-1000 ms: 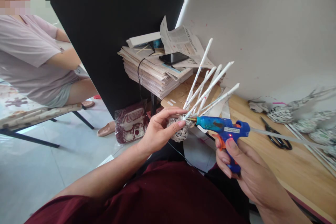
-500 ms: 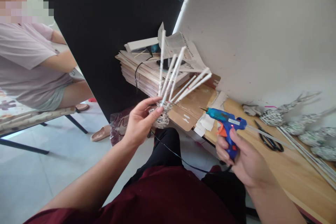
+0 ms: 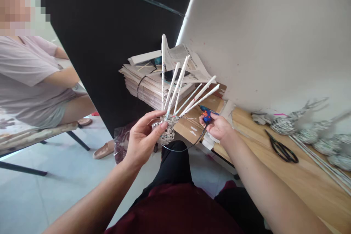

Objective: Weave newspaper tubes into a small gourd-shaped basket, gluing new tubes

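A small round woven paper basket (image 3: 168, 136) is gripped by my left hand (image 3: 145, 135), thumb on the near side and fingers behind. From its top several rolled white paper sticks (image 3: 179, 80) fan up and to the right. My right hand (image 3: 216, 126) is wrapped round a blue hot glue gun (image 3: 208, 113) with an orange trigger. The gun's nozzle points up and left, to the right of the basket and apart from it. A dark cord hangs from the gun and loops below the basket.
Stacked newspapers (image 3: 142, 84) with a phone (image 3: 170, 75) on top stand behind the basket. On the wooden table (image 3: 252, 157) lie black scissors (image 3: 282, 148), long paper sticks (image 3: 320, 162) and several woven pieces (image 3: 285, 124). Another person (image 3: 35, 80) sits at the left.
My right hand has carried the glue gun forward and left, toward the cardboard, and turned it. The left hand still holds the woven basket, slightly lower in view.
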A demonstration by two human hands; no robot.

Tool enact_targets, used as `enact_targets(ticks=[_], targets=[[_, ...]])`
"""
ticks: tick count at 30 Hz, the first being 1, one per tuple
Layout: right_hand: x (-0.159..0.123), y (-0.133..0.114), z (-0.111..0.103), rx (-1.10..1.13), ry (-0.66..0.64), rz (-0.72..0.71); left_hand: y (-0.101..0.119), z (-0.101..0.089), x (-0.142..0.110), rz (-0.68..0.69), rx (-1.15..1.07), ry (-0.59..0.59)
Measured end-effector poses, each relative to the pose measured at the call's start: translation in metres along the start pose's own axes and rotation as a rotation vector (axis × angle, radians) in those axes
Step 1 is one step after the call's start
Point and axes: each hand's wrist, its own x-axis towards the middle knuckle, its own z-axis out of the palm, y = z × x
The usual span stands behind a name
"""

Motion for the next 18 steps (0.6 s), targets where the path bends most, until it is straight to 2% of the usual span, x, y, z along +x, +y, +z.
enact_targets(ticks=[2,4,9,11,13,15,17,18], targets=[[0.006,0.000,0.006,-0.058,0.087,0.025,0.004,-0.002,0.002,0.031,-0.022,0.013],[0.006,0.001,0.009,-0.161,0.108,0.013,0.008,-0.005,0.004,0.064,-0.034,0.036],[-0.023,-0.003,0.004,-0.401,0.134,-0.088,0.013,-0.007,0.005,0.072,0.009,0.042],[-0.048,-0.007,0.003,-0.517,0.103,-0.251,0.012,-0.003,0.002,0.043,-0.003,0.009],[-0.078,-0.009,0.006,-0.879,-0.089,-0.635,0.011,0.004,-0.002,0.005,-0.047,-0.037],[-0.109,-0.008,0.010,-1.029,-0.208,-0.885,0.010,0.013,-0.007,-0.041,-0.108,-0.089],[-0.135,-0.003,0.013,-1.101,-0.315,-0.978,0.010,0.022,-0.012,-0.094,-0.150,-0.145],[-0.144,0.001,0.013,-1.114,-0.326,-1.008,0.010,0.026,-0.014,-0.116,-0.156,-0.169]])
